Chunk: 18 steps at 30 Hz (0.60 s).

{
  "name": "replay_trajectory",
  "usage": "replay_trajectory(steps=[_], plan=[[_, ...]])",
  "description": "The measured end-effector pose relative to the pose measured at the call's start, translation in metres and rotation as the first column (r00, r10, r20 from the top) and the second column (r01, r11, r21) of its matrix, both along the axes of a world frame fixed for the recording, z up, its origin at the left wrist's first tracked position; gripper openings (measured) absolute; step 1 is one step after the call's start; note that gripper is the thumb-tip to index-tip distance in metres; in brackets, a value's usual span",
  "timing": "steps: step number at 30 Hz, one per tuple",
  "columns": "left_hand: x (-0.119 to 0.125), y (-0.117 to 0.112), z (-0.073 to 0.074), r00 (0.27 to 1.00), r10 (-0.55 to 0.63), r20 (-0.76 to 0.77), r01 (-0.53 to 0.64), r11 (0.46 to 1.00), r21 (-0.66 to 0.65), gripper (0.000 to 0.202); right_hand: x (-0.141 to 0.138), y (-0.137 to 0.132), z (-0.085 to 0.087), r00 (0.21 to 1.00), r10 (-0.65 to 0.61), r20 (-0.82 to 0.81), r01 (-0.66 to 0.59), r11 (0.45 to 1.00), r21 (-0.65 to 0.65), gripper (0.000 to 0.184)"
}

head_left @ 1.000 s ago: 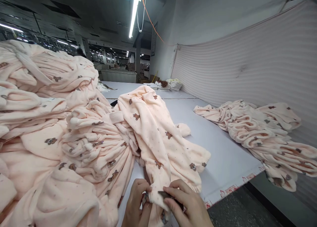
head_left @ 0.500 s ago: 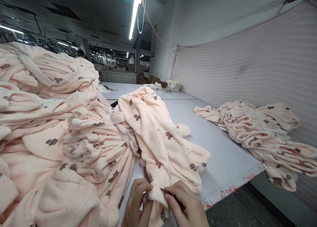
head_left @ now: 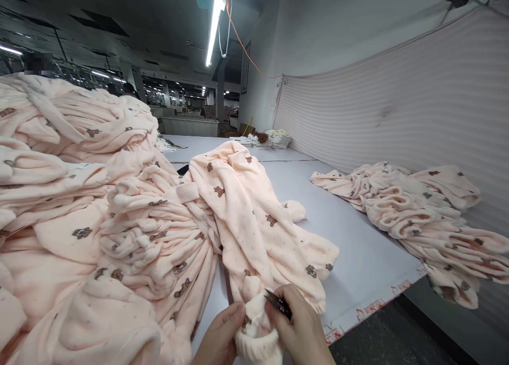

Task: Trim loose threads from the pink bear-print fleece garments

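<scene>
A pale pink fleece garment (head_left: 246,211) with small brown bear prints lies across the white table (head_left: 358,248), its ribbed cuff (head_left: 256,338) at the near edge. My left hand (head_left: 218,338) pinches the cuff from the left. My right hand (head_left: 300,330) is closed round small dark thread snips (head_left: 278,303), whose tips point at the cuff fabric.
A tall heap of the same pink garments (head_left: 79,206) fills the left side. A lower pile of them (head_left: 417,211) lies at the right, against a striped cloth wall. Folded white pieces (head_left: 274,138) sit far down the table. The table's front edge (head_left: 377,304) drops to a dark floor.
The cuff has been bunched up and turned towards me between both hands. The snips have risen a little and now show above the fabric. The camera has tilted slightly.
</scene>
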State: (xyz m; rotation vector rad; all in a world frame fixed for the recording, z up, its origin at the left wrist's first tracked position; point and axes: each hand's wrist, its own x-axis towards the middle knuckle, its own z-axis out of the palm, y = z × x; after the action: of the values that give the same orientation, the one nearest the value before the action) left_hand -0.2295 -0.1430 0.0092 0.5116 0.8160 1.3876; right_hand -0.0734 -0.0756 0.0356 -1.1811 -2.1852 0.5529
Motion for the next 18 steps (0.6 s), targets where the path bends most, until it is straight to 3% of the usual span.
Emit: replay_trajectory(steps=[4, 8, 13, 16, 18], plan=[[0.0, 0.0, 0.011, 0.993, -0.023, 0.112, 0.023, 1.0, -0.003, 0.035, 0.01, -0.007, 0.013, 0.971, 0.233, -0.05, -0.237, 0.965, -0.115, 0.026], [0.0, 0.001, 0.016, 0.981, -0.106, 0.162, 0.105, 0.994, 0.013, 0.044, 0.011, -0.011, 0.013, 0.973, 0.225, -0.046, -0.228, 0.969, -0.094, 0.024], [0.006, 0.001, 0.014, 0.98, -0.115, 0.161, 0.112, 0.993, 0.024, 0.047, 0.006, -0.009, 0.013, 0.968, 0.234, -0.085, -0.242, 0.965, -0.1, 0.024], [-0.001, -0.002, 0.015, 0.993, -0.033, 0.115, 0.035, 0.999, -0.008, 0.034, 0.007, -0.004, 0.008, 0.96, 0.245, -0.136, -0.258, 0.962, -0.087, 0.021], [-0.019, -0.006, 0.023, 0.988, 0.156, 0.008, -0.156, 0.987, -0.04, 0.025, 0.009, 0.0, -0.001, 0.96, 0.194, -0.2, -0.211, 0.975, -0.07, 0.02]])
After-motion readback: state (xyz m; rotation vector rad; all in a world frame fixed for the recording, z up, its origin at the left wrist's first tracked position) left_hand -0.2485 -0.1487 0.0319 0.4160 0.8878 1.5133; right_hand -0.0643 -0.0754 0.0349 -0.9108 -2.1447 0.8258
